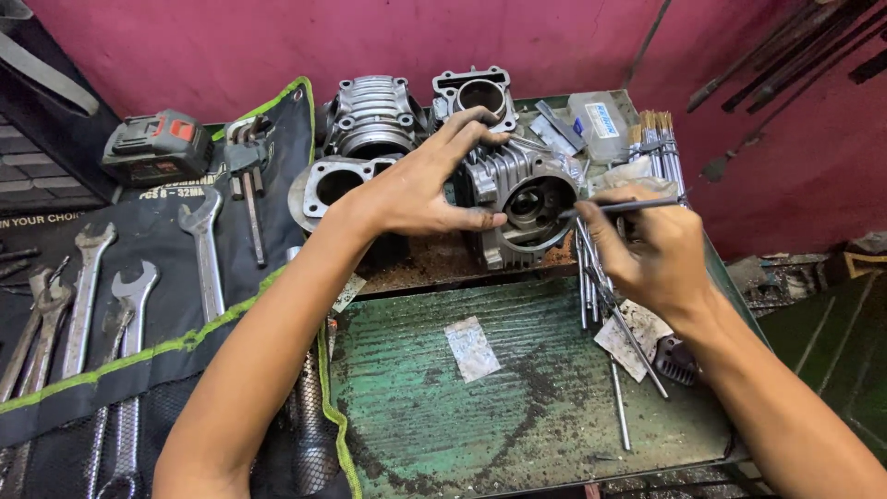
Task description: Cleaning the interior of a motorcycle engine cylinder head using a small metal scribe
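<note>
A grey finned engine cylinder head [517, 199] lies on its side on the worn bench, its round chamber facing me. My left hand [420, 180] rests on its left side and top, fingers spread, thumb against the front edge. My right hand [647, 245] pinches a thin dark rod-like tool [614, 208] whose tip points left into the chamber opening.
Other engine parts stand behind: a finned cylinder [372, 115], a cylinder block [473, 92], a flanged piece [333, 183]. A tool roll with spanners [139, 305] covers the left. Loose metal rods [610, 342] and a paper scrap [472, 348] lie on the green bench [517, 416]. Pink wall behind.
</note>
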